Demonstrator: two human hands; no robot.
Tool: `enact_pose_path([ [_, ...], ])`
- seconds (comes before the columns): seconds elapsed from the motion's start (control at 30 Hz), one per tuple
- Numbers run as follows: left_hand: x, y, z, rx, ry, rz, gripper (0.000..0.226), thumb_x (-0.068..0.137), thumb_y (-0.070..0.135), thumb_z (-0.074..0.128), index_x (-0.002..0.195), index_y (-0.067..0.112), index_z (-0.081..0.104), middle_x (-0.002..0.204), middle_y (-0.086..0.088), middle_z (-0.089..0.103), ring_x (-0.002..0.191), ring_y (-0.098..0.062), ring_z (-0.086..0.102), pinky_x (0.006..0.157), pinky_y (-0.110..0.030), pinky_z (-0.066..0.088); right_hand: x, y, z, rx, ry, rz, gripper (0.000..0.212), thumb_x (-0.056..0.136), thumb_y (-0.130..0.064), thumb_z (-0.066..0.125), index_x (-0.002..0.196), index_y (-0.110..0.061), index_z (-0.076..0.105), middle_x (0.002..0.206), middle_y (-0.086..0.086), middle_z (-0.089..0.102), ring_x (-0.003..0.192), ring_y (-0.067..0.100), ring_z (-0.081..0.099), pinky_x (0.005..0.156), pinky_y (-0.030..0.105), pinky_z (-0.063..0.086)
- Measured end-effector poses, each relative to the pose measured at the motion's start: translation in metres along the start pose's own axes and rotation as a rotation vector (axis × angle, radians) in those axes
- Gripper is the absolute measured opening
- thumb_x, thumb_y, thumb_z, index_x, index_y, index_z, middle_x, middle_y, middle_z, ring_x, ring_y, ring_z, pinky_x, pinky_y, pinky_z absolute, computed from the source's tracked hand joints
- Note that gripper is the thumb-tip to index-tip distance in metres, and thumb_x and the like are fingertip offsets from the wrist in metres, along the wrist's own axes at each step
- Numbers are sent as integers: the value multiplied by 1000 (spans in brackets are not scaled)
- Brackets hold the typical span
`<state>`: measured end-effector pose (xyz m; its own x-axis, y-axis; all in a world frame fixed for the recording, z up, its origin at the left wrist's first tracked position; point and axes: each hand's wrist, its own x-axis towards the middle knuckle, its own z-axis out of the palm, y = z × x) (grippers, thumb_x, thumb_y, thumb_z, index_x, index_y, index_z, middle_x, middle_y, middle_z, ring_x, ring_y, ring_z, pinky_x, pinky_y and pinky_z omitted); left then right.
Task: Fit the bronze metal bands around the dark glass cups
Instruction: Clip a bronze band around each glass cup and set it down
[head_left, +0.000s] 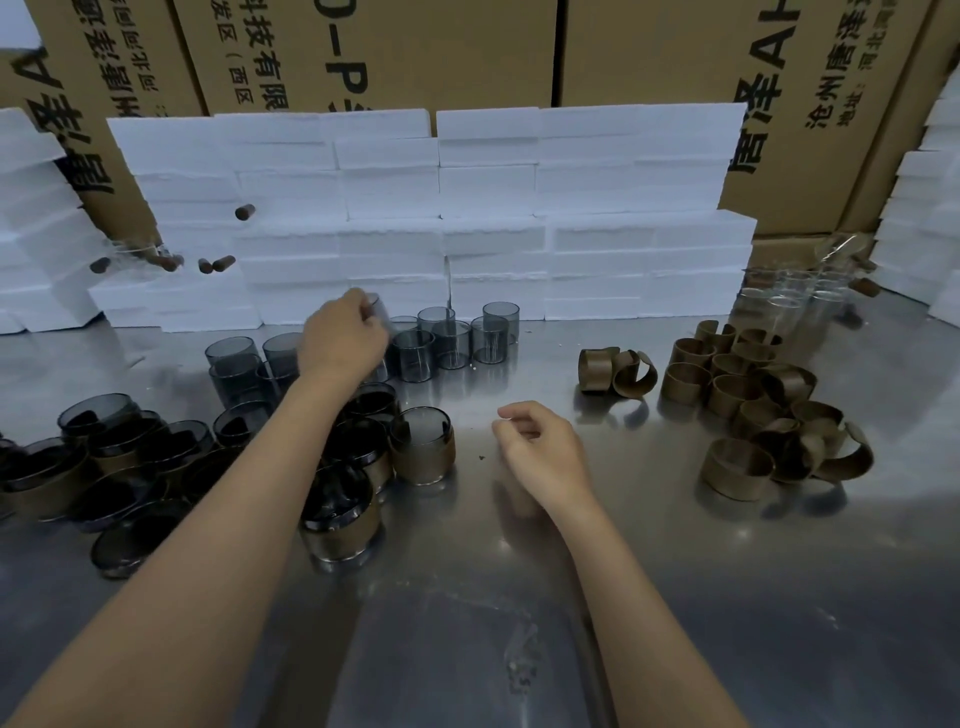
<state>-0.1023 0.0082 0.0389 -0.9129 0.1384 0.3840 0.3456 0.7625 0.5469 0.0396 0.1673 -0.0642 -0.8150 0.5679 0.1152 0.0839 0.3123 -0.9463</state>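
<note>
A stainless steel table (519, 597) runs up to a wall of stacked white foam blocks (441, 208), with printed cardboard cartons (389, 47) standing behind them.

The left hand (343, 338) reaches to the far side of the table, and its fingers are curled around a dark glass cup (378, 309), which is tilted and lifted against the foam. Just beyond and beside those fingers stand more unbanded dark cups (452, 338), upright in a loose cluster, and another few (244, 361) stand on the thumb side of the wrist.

The right hand (540, 447) hovers low over the steel with its fingers loosely curled and holding nothing; the fingertips point toward the left arm.

Just past those fingertips stands 1 finished cup (423, 447), upright, a bronze band wrapped round its lower body. More banded cups (104, 467) crowd under and beyond the left forearm, some upright, some tilted, reaching the table's left edge.

On the back-of-hand side of the right hand, well apart from it, lies a heap of loose bronze bands (753, 405), with a smaller group of about 3 bands (615, 370) nearer the fingers. Clear glasses (795, 301) stand at the far right by the foam.
</note>
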Motion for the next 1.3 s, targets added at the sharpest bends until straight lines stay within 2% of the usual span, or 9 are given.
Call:
enact_pose_path([
  [0.13, -12, 42, -2, -400, -229, 48, 18, 100, 15, 54, 83, 22, 52, 88, 2, 58, 77, -15, 53, 66, -33, 40, 1, -14, -13, 264, 39, 88, 15, 101, -36, 58, 101, -26, 70, 100, -6, 74, 96, 12, 65, 73, 22, 48],
  [0.3, -67, 78, 27, -831, -427, -176, 20, 87, 29, 49, 75, 16, 58, 75, -4, 64, 76, -22, 56, 76, -36, 44, -6, -26, -33, 749, -135, 257, 57, 101, -62, 42, 131, -17, 60, 122, 8, 72, 116, 27, 67, 104, 45, 50],
  [0.43, -110, 81, 61, -976, -514, -237, 44, 81, 45, 46, 88, 8, 68, 93, -11, 76, 94, -34, 70, 94, -48, 52, -20, -29, -29, 814, -311, 238, 49, 98, -65, 51, 101, -20, 69, 99, 4, 71, 99, 21, 68, 94, 44, 49],
  [0.6, -118, 68, 91, -705, -270, 9, 28, 108, 33, 34, 114, 25, 60, 125, 0, 54, 123, -15, 41, 104, -31, 29, -15, -27, -25, 644, -106, 257, 64, 97, -73, 40, 109, -21, 75, 110, 5, 78, 103, 20, 75, 86, 42, 62],
  [0.73, -119, 63, 98, -706, -121, 23, 14, 106, 27, 45, 113, 23, 57, 104, 7, 52, 112, -15, 43, 93, -26, 29, -6, -19, -20, 426, 114, 241, 68, 103, -66, 25, 110, -16, 71, 118, 12, 73, 111, 28, 70, 100, 51, 55],
  [0.9, -119, 66, 94, -816, -50, -31, 15, 106, 25, 52, 103, 14, 61, 89, 6, 63, 77, -1, 56, 70, -20, 40, 1, -12, -22, 536, 205, 175, 44, 111, -39, 35, 93, -15, 67, 101, 17, 73, 65, 11, 75, 54, 31, 60],
  [1.03, -118, 67, 86, -955, -79, -200, 38, 99, 50, 60, 91, 13, 68, 75, 10, 66, 67, 1, 59, 66, -15, 43, -3, -15, -24, 538, 179, 100, 43, 101, -55, 53, 110, -15, 67, 98, 6, 76, 76, 8, 75, 56, 23, 57],
  [1.17, -129, 78, 83, -991, -303, -211, 59, 80, 82, 48, 99, 32, 73, 100, 7, 76, 105, -8, 69, 97, -37, 54, -10, -19, -18, 475, 29, 114, 68, 79, -81, 60, 114, -25, 71, 97, -7, 80, 89, 4, 75, 68, 22, 58],
  [1.3, -133, 81, 82, -952, -330, -239, 54, 75, 85, 39, 100, 44, 65, 125, 3, 65, 133, -22, 52, 112, -50, 43, -11, -17, -16, 365, 28, 80, 56, 90, -76, 52, 102, -26, 76, 90, -13, 79, 84, -5, 72, 61, 9, 51],
])
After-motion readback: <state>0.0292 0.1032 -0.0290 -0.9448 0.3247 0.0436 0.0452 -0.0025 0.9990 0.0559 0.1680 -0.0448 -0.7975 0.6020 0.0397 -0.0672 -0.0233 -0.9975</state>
